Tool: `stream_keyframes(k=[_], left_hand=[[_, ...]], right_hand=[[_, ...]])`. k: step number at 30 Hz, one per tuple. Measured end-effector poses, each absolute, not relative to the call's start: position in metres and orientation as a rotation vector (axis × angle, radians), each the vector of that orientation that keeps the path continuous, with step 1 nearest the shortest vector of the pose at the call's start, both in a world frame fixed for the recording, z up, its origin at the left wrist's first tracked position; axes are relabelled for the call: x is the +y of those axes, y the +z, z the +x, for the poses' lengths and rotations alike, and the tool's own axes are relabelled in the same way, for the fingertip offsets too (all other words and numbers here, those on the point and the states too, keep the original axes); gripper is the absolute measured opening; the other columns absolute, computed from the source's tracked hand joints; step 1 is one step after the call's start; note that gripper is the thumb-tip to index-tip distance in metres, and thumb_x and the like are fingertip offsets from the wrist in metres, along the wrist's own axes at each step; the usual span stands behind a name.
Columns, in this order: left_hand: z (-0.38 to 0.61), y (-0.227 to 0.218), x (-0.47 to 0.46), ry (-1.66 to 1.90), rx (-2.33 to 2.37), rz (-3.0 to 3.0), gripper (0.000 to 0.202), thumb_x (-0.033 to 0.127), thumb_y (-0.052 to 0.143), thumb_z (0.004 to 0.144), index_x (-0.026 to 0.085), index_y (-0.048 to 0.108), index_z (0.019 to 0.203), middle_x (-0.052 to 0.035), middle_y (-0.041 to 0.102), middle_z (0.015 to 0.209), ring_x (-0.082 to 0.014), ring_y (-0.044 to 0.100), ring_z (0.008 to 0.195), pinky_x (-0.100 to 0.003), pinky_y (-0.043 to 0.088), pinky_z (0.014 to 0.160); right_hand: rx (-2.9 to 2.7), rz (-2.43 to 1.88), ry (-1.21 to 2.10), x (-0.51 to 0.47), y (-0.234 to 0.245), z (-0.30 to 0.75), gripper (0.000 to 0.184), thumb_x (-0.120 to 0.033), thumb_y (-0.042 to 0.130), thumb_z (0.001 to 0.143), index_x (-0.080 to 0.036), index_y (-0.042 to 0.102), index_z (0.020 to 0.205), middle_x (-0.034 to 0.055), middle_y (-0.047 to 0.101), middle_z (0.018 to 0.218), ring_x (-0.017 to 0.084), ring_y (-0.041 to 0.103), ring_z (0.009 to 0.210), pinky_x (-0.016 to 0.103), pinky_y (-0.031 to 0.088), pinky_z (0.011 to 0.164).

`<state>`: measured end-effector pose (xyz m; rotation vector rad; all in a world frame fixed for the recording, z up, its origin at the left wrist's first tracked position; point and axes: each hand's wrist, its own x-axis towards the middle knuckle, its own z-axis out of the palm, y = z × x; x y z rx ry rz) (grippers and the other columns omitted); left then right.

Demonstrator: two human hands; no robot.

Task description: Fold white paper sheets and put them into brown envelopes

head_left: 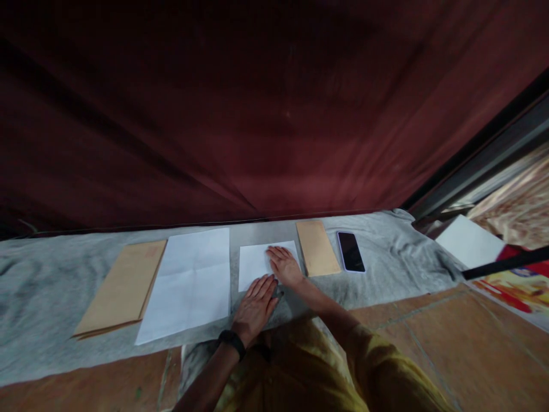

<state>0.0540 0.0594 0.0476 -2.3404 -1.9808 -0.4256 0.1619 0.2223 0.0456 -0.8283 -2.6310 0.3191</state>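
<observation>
Pressing paper (253, 260), lying crosswise on cloth (386, 257) between sheet (189, 283) and envelope (317, 247), with right hand (283, 266) splayed atop its right half and left hand (255, 303) splayed at near edge; gripping nothing.

The small white sheet of paper (253, 263) lies flat on the grey cloth (386, 254). It looks almost square. The left hand (255, 306) covers its near corner, and the right hand (283, 265) lies flat on its right side.
</observation>
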Motion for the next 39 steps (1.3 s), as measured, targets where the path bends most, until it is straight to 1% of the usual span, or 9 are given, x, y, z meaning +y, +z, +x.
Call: stream_keyframes(k=[7,14,18,23,25,28,31,34,39], left_hand=[[0.055,0.046,0.059,-0.486,-1.996,-2.338,0.048,0.041,0.037,0.103,0.019,0.048,0.145,-0.0075,0.052,0.151,-0.0206,0.044,0.142,-0.044,0.037,0.119],[0.055,0.049,0.059,-0.507,-2.031,-2.349,0.048,0.041,0.037,0.103,0.018,0.050,0.144,-0.0088,0.050,0.152,-0.0211,0.044,0.142,-0.044,0.037,0.118],[0.056,0.052,0.058,-0.505,-2.049,-2.347,0.047,0.040,0.038,0.103,0.019,0.050,0.144,-0.0080,0.050,0.152,-0.0210,0.044,0.143,-0.044,0.036,0.119],[0.057,0.055,0.058,-0.510,-2.052,-2.347,0.046,0.038,0.037,0.103,0.019,0.050,0.144,-0.0075,0.050,0.153,-0.0205,0.043,0.143,-0.044,0.035,0.120],[0.058,0.056,0.058,-0.509,-2.054,-2.346,0.046,0.037,0.038,0.103,0.018,0.050,0.144,-0.0081,0.051,0.152,-0.0208,0.043,0.143,-0.045,0.034,0.120],[0.059,0.057,0.056,-0.501,-2.059,-2.341,0.047,0.033,0.038,0.102,0.016,0.049,0.144,-0.0092,0.052,0.150,-0.0211,0.044,0.142,-0.044,0.034,0.120],[0.063,0.057,0.057,-0.507,-2.131,-2.267,0.046,0.025,0.037,0.100,0.015,0.049,0.144,-0.0096,0.054,0.149,-0.0205,0.045,0.141,-0.043,0.035,0.120],[0.067,0.057,0.065,-0.507,-2.248,-2.140,0.047,0.020,0.037,0.098,0.015,0.051,0.142,-0.0107,0.054,0.149,-0.0222,0.045,0.141,-0.045,0.034,0.120],[0.064,0.059,0.095,-0.439,-2.306,-2.115,0.050,0.021,0.038,0.097,0.016,0.048,0.145,-0.0093,0.048,0.154,-0.0253,0.039,0.145,-0.048,0.030,0.121]], right_hand=[[-2.591,-0.993,0.188,0.226,0.041,0.161,0.043,-0.030,0.046,0.102,-0.022,0.053,0.144,0.0077,0.047,0.154,0.023,0.042,0.142,0.044,0.029,0.120],[-2.534,-1.084,0.146,0.231,0.038,0.173,0.046,-0.033,0.043,0.103,-0.019,0.049,0.147,0.0103,0.049,0.153,0.025,0.041,0.142,0.045,0.032,0.118],[-2.517,-1.100,0.135,0.234,0.036,0.174,0.047,-0.032,0.042,0.103,-0.015,0.049,0.147,0.0124,0.048,0.153,0.027,0.040,0.144,0.045,0.033,0.117],[-2.358,-1.229,0.142,0.220,0.033,0.174,0.050,-0.025,0.039,0.103,-0.005,0.044,0.148,0.0211,0.045,0.153,0.029,0.040,0.143,0.049,0.036,0.115],[-2.361,-1.206,0.165,0.207,0.033,0.177,0.051,-0.022,0.038,0.102,-0.006,0.041,0.150,0.0201,0.042,0.155,0.029,0.037,0.145,0.049,0.035,0.116],[-2.484,-1.099,0.211,0.185,0.035,0.183,0.050,-0.024,0.039,0.103,-0.011,0.041,0.151,0.0152,0.039,0.158,0.026,0.032,0.148,0.048,0.031,0.119],[-2.510,-1.079,0.213,0.172,0.037,0.190,0.047,-0.024,0.039,0.103,-0.016,0.045,0.149,0.0122,0.042,0.157,0.026,0.034,0.147,0.049,0.028,0.120],[-2.484,-1.094,0.199,0.170,0.037,0.192,0.047,-0.022,0.036,0.103,-0.015,0.046,0.149,0.0131,0.045,0.155,0.026,0.036,0.146,0.049,0.029,0.119],[-2.491,-1.101,0.164,0.172,0.035,0.191,0.046,-0.023,0.038,0.103,-0.014,0.047,0.148,0.0139,0.047,0.154,0.027,0.037,0.145,0.048,0.029,0.119]])
